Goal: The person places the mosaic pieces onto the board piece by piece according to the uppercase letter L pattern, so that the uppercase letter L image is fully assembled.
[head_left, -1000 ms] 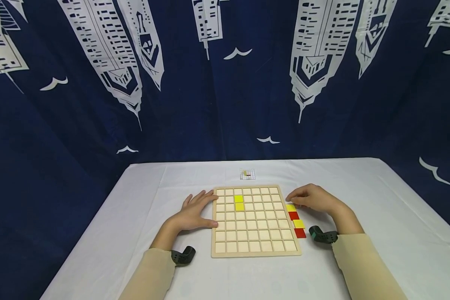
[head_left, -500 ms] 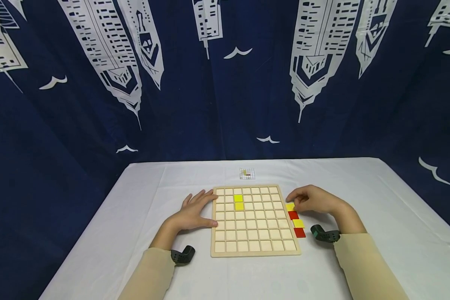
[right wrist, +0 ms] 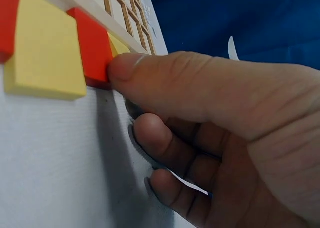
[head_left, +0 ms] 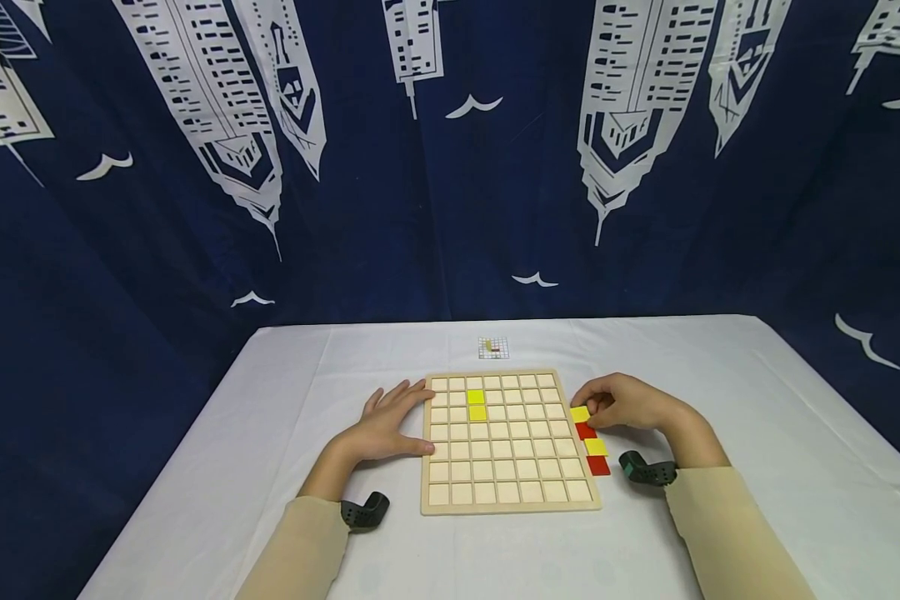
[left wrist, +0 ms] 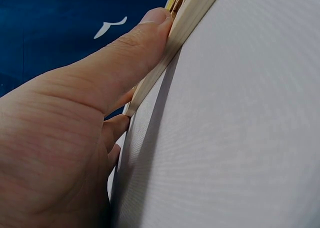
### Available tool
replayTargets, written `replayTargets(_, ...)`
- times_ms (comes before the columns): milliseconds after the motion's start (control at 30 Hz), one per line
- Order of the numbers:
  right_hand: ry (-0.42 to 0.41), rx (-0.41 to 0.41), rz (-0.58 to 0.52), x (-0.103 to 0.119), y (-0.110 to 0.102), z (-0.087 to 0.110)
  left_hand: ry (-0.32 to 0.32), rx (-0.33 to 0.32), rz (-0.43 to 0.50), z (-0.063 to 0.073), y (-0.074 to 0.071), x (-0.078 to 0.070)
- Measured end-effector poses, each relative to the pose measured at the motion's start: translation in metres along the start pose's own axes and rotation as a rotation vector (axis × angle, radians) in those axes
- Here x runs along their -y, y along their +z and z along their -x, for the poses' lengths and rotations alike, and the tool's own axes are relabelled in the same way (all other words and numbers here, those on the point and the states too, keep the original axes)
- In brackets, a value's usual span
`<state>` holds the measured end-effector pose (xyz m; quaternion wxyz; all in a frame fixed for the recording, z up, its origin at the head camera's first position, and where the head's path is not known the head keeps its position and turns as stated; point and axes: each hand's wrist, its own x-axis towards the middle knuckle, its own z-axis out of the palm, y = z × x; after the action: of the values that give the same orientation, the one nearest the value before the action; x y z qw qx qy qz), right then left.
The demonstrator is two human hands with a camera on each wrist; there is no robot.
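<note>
A wooden grid board [head_left: 512, 510] lies on the table. Two yellow tiles [head_left: 476, 397] sit one below the other in its third column. My left hand [head_left: 382, 429] rests against the left edge, fingers spread, with the thumb on the rim in the left wrist view. Beside the right edge, my right hand [head_left: 633, 400] has thumb and index finger around a yellow tile [head_left: 579, 414], apparently pinching it. In the right wrist view the thumb partly hides this tile and overlaps the adjoining red tile [right wrist: 94, 48]. Nearer me lie another yellow tile [head_left: 596, 447] and another red tile [head_left: 598, 466].
A small printed grid card [head_left: 493, 347] lies beyond the board. White cloth covers the table [head_left: 345, 367], and a dark blue patterned curtain [head_left: 435, 208] hangs behind it. Black wrist devices [head_left: 366, 510] are on both arms.
My right hand has come slightly nearer, and its thumb and index finger have settled around the far yellow tile. The left hand and board stay put.
</note>
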<state>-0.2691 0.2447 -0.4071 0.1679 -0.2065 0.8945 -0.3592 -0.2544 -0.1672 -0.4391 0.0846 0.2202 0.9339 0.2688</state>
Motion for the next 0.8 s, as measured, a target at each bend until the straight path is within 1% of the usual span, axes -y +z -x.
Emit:
replayTargets(300,0.021,-0.015,0.002,0.0008,0.0017,-0.0010,0.009,-0.002,0.002,0.0004,0.0000,0.0006)
replayTargets(567,0.043,-0.031,0.009,0.0000,0.0022,-0.0015,-0.002,0.002,0.004,0.0009,-0.0008,-0.0006)
replayTargets(800,0.036,-0.031,0.023,-0.0007,0.0003,-0.0015,0.004,0.003,0.012,0.0012,-0.0016,-0.0005)
